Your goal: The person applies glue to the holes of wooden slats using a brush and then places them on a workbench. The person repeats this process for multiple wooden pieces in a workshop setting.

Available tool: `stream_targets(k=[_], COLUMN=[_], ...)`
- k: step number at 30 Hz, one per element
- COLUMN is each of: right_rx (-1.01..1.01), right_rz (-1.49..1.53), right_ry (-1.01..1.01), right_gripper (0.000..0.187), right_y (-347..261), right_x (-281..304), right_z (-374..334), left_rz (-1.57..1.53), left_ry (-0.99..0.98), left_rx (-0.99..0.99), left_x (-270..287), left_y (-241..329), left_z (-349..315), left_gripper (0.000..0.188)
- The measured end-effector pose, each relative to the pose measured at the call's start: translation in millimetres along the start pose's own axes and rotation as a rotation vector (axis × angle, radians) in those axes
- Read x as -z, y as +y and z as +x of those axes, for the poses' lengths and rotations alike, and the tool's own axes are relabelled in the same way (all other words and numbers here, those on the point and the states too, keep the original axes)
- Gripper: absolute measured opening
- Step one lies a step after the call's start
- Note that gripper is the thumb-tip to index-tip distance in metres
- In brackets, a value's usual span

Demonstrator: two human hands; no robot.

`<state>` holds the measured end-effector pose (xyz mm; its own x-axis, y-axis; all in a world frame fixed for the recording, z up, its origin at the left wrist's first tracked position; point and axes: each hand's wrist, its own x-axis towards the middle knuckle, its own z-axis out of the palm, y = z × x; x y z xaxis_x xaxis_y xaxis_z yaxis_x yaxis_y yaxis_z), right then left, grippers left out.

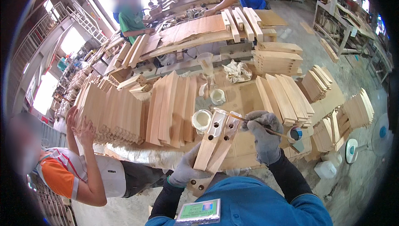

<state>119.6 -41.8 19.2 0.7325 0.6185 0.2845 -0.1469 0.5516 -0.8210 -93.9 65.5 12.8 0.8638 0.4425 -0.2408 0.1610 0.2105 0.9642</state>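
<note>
My left hand (188, 168), in a grey glove, grips two long wooden pieces (217, 139) with round holes near their upper ends, holding them tilted up over the bench. My right hand (264, 136), also gloved, holds a thin brush stick (266, 129) whose tip touches the upper end of the wooden pieces. A small white cup of pale glue (202, 119) stands just left of those ends. A second cup (217, 96) sits a little farther back.
Rows of stacked wooden slats (172, 109) cover the bench (245, 97), more (284, 97) on the right. A person in orange and white (87, 172) handles a stack at left. Two other people (132, 18) work at the far table. A white fan (365, 141) and plastic jug (325, 169) stand on the floor at right.
</note>
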Motion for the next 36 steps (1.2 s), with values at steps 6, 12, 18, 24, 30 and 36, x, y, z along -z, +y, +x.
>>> stream_targets(k=[6,12,18,24,30,36], right_rx=[0.208,0.206,0.229,-0.247,-0.150,-0.254], right_rz=[-0.128,-0.189,-0.247,0.184,-0.706,-0.727], right_ry=[-0.086,-0.156,-0.038,-0.110,-0.721,-0.735], right_gripper=[0.021,0.020,0.013,0.039,0.084,0.104], right_y=[14.4,16.4,36.4,77.6,120.0,177.4], right_x=[4.0,-3.8,-14.9,-59.5,-124.5,-204.1], right_z=[6.8,11.3,32.3,14.3,14.7,68.5], left_rz=[-0.004,0.010,0.009,-0.085,-0.363,-0.439], left_ry=[-0.003,0.001,0.087,0.250,0.382,0.468], left_rx=[-0.019,-0.016,-0.066,-0.150,-0.152,-0.259], left_x=[7.6,16.2,31.2,81.6,148.2,225.7], left_y=[-6.2,-4.3,-3.1,3.1,37.8,54.0], left_z=[0.8,-1.3,-2.9,21.2,55.0,92.4], left_gripper=[0.099,0.098,0.096,0.092,0.071,0.068])
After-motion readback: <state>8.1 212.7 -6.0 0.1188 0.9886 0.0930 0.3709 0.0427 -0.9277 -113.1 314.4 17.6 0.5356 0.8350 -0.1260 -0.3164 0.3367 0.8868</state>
